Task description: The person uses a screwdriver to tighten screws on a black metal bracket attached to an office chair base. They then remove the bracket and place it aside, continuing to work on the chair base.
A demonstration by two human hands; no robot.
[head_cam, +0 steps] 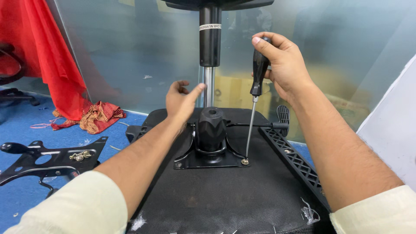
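One blue carpeted floor (26, 117) is seen, with a frosted glass wall (130, 52) at the far side. One upturned chair seat (225, 195), black mesh, is laid in the near centre. One red cloth (52, 65) is hung at far left, its patterned end heaped on the floor. One black metal bracket (43, 158) is laid at left on the floor, with a small cluster of brass-coloured screws (80, 155) on it. One black and chrome gas cylinder (210, 56) is stood upright behind the seat. One black armrest (294, 160), ribbed, is fixed along the seat's right edge. One mounting plate (208, 160) with a black hub is set on the seat centre. One screwdriver (256, 95), black-handled, is held upright, its tip on one screw (245, 162) at the plate's near right corner.

Right hand (281, 65): closed around the screwdriver handle. Left hand (182, 102): held flat and open, fingers together, above the plate's left side, nothing gripped; contact with the cylinder cannot be told.
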